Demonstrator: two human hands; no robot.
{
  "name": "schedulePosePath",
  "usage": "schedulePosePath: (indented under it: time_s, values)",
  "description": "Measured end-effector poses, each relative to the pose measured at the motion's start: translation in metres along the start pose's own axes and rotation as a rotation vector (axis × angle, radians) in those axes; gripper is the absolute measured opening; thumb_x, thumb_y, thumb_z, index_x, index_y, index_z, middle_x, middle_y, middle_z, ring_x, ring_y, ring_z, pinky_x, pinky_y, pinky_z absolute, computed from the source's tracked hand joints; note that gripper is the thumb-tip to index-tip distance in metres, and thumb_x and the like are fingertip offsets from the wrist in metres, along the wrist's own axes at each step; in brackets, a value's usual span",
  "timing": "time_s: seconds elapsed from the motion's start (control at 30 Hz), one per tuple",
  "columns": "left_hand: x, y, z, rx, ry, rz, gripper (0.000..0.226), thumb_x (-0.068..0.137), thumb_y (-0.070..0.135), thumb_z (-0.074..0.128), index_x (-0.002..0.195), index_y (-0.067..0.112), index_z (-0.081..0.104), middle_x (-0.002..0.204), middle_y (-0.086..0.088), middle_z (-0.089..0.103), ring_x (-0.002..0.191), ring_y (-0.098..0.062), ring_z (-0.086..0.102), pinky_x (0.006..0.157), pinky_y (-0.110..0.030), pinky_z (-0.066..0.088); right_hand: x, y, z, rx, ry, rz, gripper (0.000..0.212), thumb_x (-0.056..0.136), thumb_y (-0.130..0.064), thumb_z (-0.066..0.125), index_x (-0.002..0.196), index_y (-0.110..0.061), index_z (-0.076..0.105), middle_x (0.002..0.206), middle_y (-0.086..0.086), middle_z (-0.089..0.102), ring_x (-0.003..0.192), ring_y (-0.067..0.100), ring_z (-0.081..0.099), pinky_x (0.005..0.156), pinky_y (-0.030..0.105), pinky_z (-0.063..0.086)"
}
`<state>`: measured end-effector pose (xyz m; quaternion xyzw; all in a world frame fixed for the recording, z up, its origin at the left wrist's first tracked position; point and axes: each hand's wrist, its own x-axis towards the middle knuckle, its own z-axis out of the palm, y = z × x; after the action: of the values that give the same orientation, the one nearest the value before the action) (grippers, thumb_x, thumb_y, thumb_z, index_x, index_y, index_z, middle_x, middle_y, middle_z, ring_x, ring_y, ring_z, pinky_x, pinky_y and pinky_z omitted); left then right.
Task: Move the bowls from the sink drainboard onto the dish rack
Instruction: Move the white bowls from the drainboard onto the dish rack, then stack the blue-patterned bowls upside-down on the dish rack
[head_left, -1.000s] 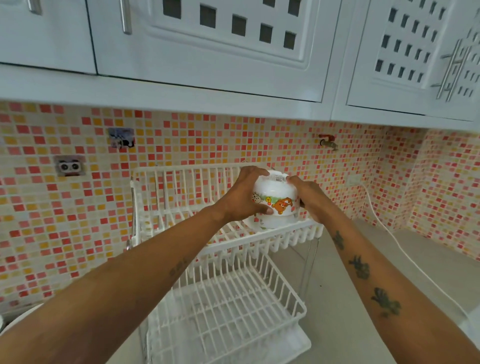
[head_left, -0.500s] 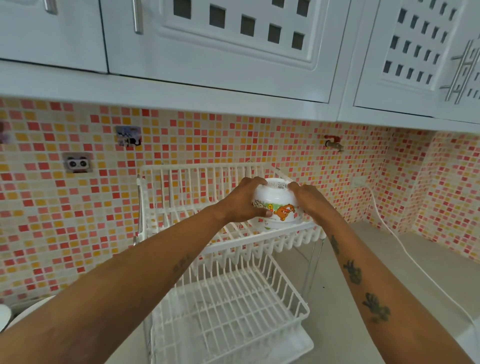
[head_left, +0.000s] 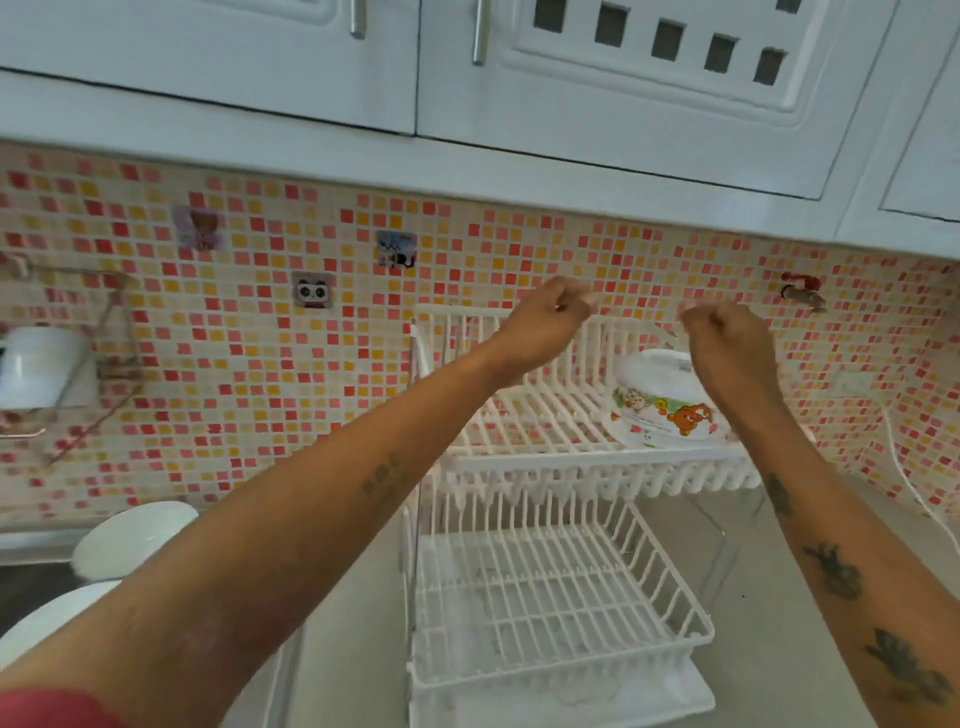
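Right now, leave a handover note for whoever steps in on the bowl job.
Left hand: loosely curled, holding nothing, raised above the rack.
Right hand: the same, just above the placed bowl.
Done: one white bowl with cartoon bear print sits upside down at the right end of the white wire dish rack, upper tier.
Left: two plain white bowls wait at lower left; lower tier holds nothing.
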<state>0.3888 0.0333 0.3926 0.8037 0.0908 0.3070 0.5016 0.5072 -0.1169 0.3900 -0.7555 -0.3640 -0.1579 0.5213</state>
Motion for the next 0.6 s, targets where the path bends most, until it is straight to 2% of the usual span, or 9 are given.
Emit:
schedulePosePath:
  time_s: [0.07, 0.1, 0.17, 0.23, 0.3, 0.4, 0.47, 0.53, 0.6]
  values:
    - [-0.02, 0.002, -0.031, -0.023, 0.09, 0.021, 0.037, 0.104, 0.029, 0.042, 0.134, 0.009, 0.049, 0.125, 0.0, 0.053, 0.117, -0.013, 0.049, 0.106, -0.033, 0.04, -0.009, -0.046, 0.021, 0.149, -0.063, -0.018, 0.029, 0.095, -0.029, 0.047, 0.067, -0.029, 0.057, 0.068, -0.018, 0.055, 0.067, 0.004, 0.047, 0.082, 0.029, 0.04]
    - [-0.029, 0.0, -0.048, -0.024, 0.142, 0.03, 0.036, 0.104, 0.03, 0.042, 0.132, 0.008, 0.051, 0.122, 0.0, 0.053, 0.115, -0.012, 0.049, 0.106, -0.033, 0.039, -0.015, -0.067, 0.035, 0.226, -0.101, -0.034, 0.031, 0.095, -0.029, 0.048, 0.066, -0.027, 0.059, 0.065, -0.016, 0.06, 0.064, 0.007, 0.05, 0.082, 0.031, 0.043]
    - [-0.053, -0.004, -0.085, -0.019, 0.255, 0.036, 0.035, 0.103, 0.033, 0.043, 0.128, 0.011, 0.054, 0.129, -0.005, 0.056, 0.118, -0.014, 0.05, 0.108, -0.035, 0.039, -0.023, -0.102, 0.069, 0.366, -0.183, -0.054, 0.032, 0.095, -0.03, 0.048, 0.09, -0.008, 0.072, 0.091, 0.009, 0.073, 0.079, 0.021, 0.062, 0.079, 0.035, 0.047]
    - [-0.083, -0.015, -0.125, -0.036, 0.368, 0.026, 0.025, 0.102, 0.036, 0.044, 0.112, 0.02, 0.061, 0.126, -0.005, 0.06, 0.118, -0.016, 0.053, 0.107, -0.036, 0.041, -0.038, -0.138, 0.106, 0.489, -0.279, -0.059, 0.041, 0.094, -0.032, 0.048, 0.11, 0.0, 0.068, 0.108, 0.023, 0.069, 0.097, 0.026, 0.066, 0.078, 0.034, 0.046]
    - [-0.12, -0.028, -0.165, -0.061, 0.501, 0.003, 0.022, 0.1, 0.037, 0.045, 0.096, 0.025, 0.063, 0.112, 0.0, 0.064, 0.11, -0.015, 0.058, 0.1, -0.032, 0.045, -0.057, -0.166, 0.141, 0.566, -0.399, -0.077, 0.042, 0.093, -0.034, 0.048, 0.107, 0.0, 0.067, 0.113, 0.023, 0.068, 0.107, 0.031, 0.063, 0.088, 0.04, 0.048]
    - [-0.18, -0.057, -0.224, -0.085, 0.689, -0.097, 0.026, 0.103, 0.029, 0.043, 0.101, 0.013, 0.064, 0.128, -0.008, 0.062, 0.121, -0.018, 0.058, 0.102, -0.031, 0.044, -0.093, -0.203, 0.19, 0.661, -0.591, -0.063, 0.036, 0.096, -0.034, 0.047, 0.11, -0.008, 0.069, 0.111, 0.005, 0.068, 0.107, 0.017, 0.061, 0.098, 0.037, 0.045]
    - [-0.22, -0.078, -0.259, -0.05, 0.805, -0.184, 0.03, 0.104, 0.027, 0.039, 0.097, 0.014, 0.064, 0.127, -0.01, 0.063, 0.124, -0.022, 0.056, 0.101, -0.031, 0.046, -0.116, -0.22, 0.226, 0.692, -0.738, -0.038, 0.033, 0.097, -0.033, 0.046, 0.112, -0.013, 0.068, 0.119, 0.0, 0.065, 0.116, 0.015, 0.057, 0.101, 0.035, 0.043]
    - [-0.257, -0.098, -0.286, -0.037, 0.899, -0.288, 0.038, 0.104, 0.032, 0.034, 0.088, 0.017, 0.065, 0.113, -0.006, 0.065, 0.112, -0.02, 0.059, 0.09, -0.027, 0.046, -0.141, -0.231, 0.266, 0.678, -0.891, 0.019, 0.032, 0.096, -0.033, 0.047, 0.111, -0.014, 0.067, 0.126, 0.002, 0.063, 0.12, 0.017, 0.056, 0.101, 0.036, 0.043]
    - [-0.291, -0.12, -0.306, -0.048, 0.981, -0.406, 0.045, 0.103, 0.043, 0.032, 0.085, 0.017, 0.065, 0.107, -0.006, 0.064, 0.102, -0.018, 0.055, 0.085, -0.029, 0.042, -0.167, -0.233, 0.306, 0.633, -1.033, 0.088, 0.031, 0.097, -0.035, 0.045, 0.107, -0.015, 0.067, 0.126, 0.005, 0.062, 0.118, 0.018, 0.056, 0.102, 0.038, 0.042]
